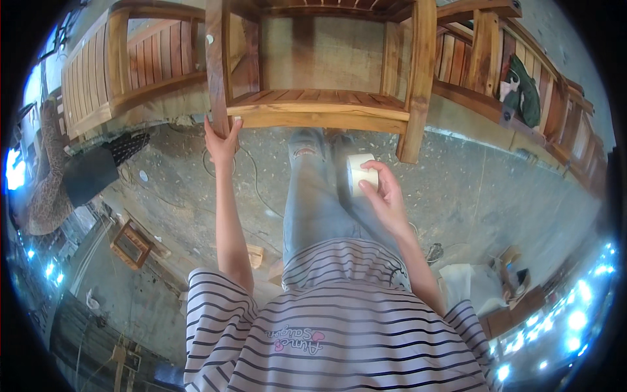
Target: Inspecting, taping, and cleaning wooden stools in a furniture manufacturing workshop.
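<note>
Head view, from the left: a slatted wooden bench [130, 65] stands on the concrete floor [470, 189], with a dark bin [91, 173] and a small wooden frame [132, 244] lower down. Next comes the left hand [222, 138], closed round the front left leg [217, 65] of a wooden chair [320, 108] just where the leg meets the seat rail; thumb on one side, fingers on the other. The chair looks solid hardwood, so likely heavy and stiff, and the leg or the seat rail seems the sound place to grip it (the slats look thinner). In the middle, jeans and a striped shirt. To the right, the right hand [386, 196] holds a tape roll [361, 175] in the air in front of the chair, fingertips pinching its rim. The roll is probably light and rigid, easiest held by the rim or through the core. Further right, another bench [522, 85] with a green tool [526, 91] lying on it, and cardboard scraps [503, 274] on the floor.
</note>
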`<state>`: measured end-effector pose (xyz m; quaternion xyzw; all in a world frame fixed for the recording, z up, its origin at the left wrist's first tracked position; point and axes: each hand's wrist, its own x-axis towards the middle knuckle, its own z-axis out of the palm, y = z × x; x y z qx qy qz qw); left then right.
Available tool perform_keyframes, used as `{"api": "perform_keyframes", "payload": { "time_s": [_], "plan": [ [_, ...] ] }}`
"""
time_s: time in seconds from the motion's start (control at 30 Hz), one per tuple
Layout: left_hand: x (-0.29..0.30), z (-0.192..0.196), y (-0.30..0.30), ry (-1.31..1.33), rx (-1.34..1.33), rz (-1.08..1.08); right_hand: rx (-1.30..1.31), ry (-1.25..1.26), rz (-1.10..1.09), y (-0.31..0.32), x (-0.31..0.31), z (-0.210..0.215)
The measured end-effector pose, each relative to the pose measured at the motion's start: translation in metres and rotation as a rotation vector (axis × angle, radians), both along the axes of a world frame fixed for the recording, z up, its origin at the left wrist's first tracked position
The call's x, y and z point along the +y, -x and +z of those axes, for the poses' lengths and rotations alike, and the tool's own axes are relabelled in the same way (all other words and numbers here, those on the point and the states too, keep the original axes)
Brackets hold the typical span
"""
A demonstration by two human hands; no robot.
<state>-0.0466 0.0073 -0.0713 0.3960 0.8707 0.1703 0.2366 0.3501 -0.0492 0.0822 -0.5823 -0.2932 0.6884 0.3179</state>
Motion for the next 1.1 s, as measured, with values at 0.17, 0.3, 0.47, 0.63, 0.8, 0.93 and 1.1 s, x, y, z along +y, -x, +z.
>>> {"api": "perform_keyframes", "payload": {
  "time_s": [0.17, 0.3, 0.47, 0.63, 0.8, 0.93, 1.1],
  "plan": [
    [0.003, 0.079, -0.074, 0.121, 0.335, -0.371, 0.110, 0.016, -0.177, -0.005, 0.003, 0.017],
    [0.004, 0.141, -0.192, -0.017, -0.696, -0.714, 0.092, -0.007, -0.124, -0.020, -0.007, 0.013],
    [-0.010, 0.150, -0.254, 0.096, -0.924, -0.830, 0.110, -0.044, -0.214, -0.026, -0.024, 0.009],
    [-0.016, 0.138, -0.270, 0.137, -0.916, -0.852, 0.024, -0.029, -0.257, -0.038, -0.042, 0.009],
    [-0.023, 0.133, -0.288, -0.014, -0.751, -1.048, -0.141, -0.050, -0.305, -0.039, -0.056, 0.003],
    [-0.045, 0.120, -0.300, -0.048, -0.702, -1.105, -0.369, -0.071, -0.310, -0.039, -0.073, -0.008],
    [-0.073, 0.104, -0.308, -0.021, -0.737, -1.072, -0.400, 0.048, -0.354, -0.042, -0.100, -0.034]
  ]
}}
